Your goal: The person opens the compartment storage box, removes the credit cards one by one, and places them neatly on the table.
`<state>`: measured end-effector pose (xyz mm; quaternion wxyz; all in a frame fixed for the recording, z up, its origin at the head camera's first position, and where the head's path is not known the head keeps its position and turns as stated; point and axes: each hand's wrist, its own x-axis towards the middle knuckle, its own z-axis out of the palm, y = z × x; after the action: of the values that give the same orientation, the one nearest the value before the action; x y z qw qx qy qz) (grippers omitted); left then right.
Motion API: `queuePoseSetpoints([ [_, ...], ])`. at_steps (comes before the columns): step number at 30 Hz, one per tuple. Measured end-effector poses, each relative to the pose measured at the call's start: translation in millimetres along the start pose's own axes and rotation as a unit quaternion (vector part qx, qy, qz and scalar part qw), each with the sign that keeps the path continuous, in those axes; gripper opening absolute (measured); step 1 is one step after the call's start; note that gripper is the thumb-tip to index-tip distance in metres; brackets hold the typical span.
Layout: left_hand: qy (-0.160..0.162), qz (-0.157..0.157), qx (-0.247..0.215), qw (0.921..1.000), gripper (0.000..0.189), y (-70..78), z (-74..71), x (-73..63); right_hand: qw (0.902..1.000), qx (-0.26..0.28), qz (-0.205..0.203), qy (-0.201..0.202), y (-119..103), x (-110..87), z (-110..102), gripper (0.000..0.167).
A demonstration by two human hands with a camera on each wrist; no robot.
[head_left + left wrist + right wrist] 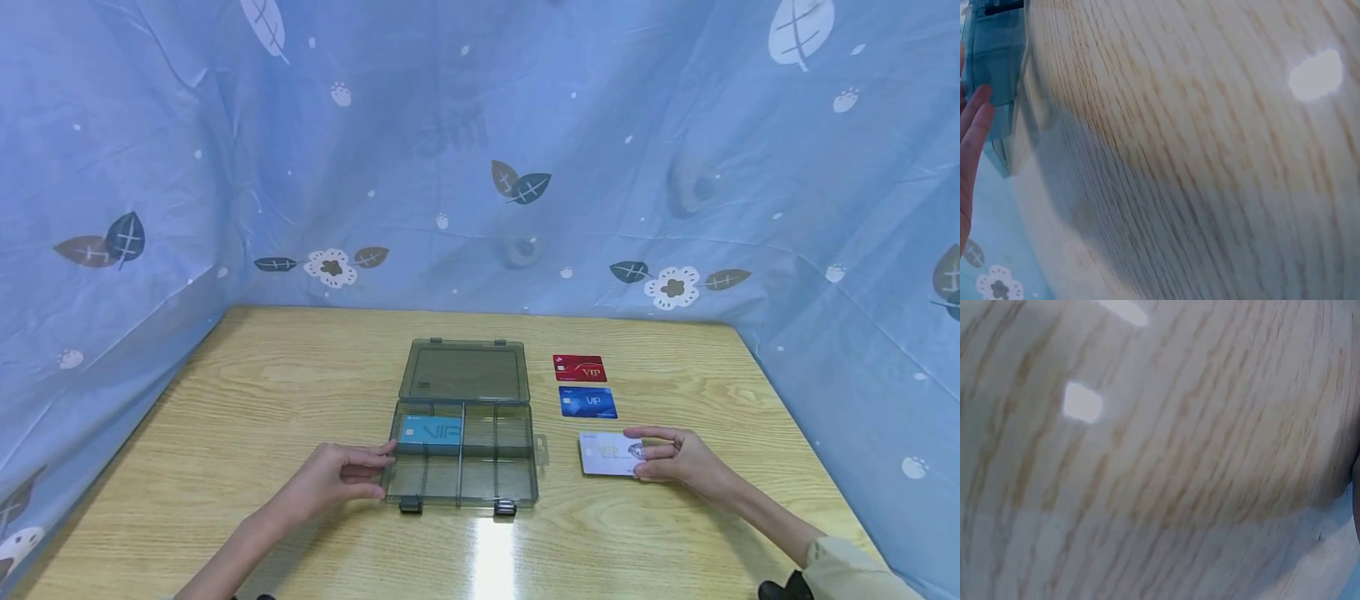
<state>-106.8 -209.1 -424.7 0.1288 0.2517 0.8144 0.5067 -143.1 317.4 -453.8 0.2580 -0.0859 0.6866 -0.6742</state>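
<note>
A translucent grey compartment box (498, 479) lies on the table with its lid (471, 372) laid back. In its back left compartment rests a teal VIP card (431, 431). My left hand (337, 477) touches the box's left side, and the left wrist view shows extended fingers (974, 134) against the wall. To the right of the box, my right hand (678, 458) pinches a white VIP card (603, 455) at its right end, with the fingers covering that end. The right wrist view shows mostly tabletop, with the card out of sight.
Beyond the white card, a blue VIP card (588, 402) and a red VIP card (580, 368) lie flat on the wooden table (300, 367). Two dark latches (410, 504) project from the box's front edge. A blue patterned cloth (450, 125) hangs around the back and sides.
</note>
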Motion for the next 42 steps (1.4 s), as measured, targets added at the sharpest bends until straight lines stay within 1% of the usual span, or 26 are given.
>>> queuePoseSetpoints([
  [3, 0.0, -0.005, -0.002, 1.0, 0.049, 1.1, -0.1, 0.0, 0.9995, -0.03, 0.002, 0.011, 0, 1.5, 0, 0.048],
  [5, 0.0, -0.006, -0.003, 1.0, 0.049, 1.4, 0.0, 0.0, 0.9986, -0.048, 0.007, 0.02, -1, 2.7, 1, 0.054],
  [8, 0.001, -0.005, -0.002, 1.0, 0.049, 1.6, 0.0, 0.0, 0.9976, -0.065, 0.012, 0.022, -2, 4.2, 1, 0.061],
  [11, 0.002, 0.006, 0.004, 1.0, 0.048, 1.1, -0.1, 0.3, 0.9973, -0.068, 0.017, 0.021, -3, 5.9, 1, 0.062],
  [14, 0.002, 0.01, 0.007, 0.9999, 0.047, 0.6, -0.1, 0.8, 0.9974, -0.066, 0.017, 0.021, -3, 7.7, 1, 0.06],
  [19, -0.001, 0.002, 0.005, 1.0, 0.047, 0.6, 0.3, 1.3, 0.9978, -0.061, 0.015, 0.021, -6, 9.9, 3, 0.06],
  [23, 0.001, 0.004, 0.011, 0.9999, 0.047, 0.7, 0.4, 1.7, 0.9977, -0.059, 0.022, 0.026, -7, 12.8, 4, 0.06],
  [33, 0.0, 0.005, 0.012, 0.9999, 0.048, -0.1, 0.2, 1.3, 0.9977, -0.067, -0.003, 0.012, -8, 19.8, 4, 0.062],
  [40, 0.0, 0.008, 0.015, 0.9998, 0.047, -0.1, -0.6, 1.6, 0.995, -0.098, -0.016, 0.01, -10, 21.7, 6, 0.062],
  [42, -0.001, 0.009, 0.015, 0.9998, 0.046, -0.1, -0.8, 1.5, 0.993, -0.115, -0.023, 0.012, -12, 22.7, 7, 0.062],
])
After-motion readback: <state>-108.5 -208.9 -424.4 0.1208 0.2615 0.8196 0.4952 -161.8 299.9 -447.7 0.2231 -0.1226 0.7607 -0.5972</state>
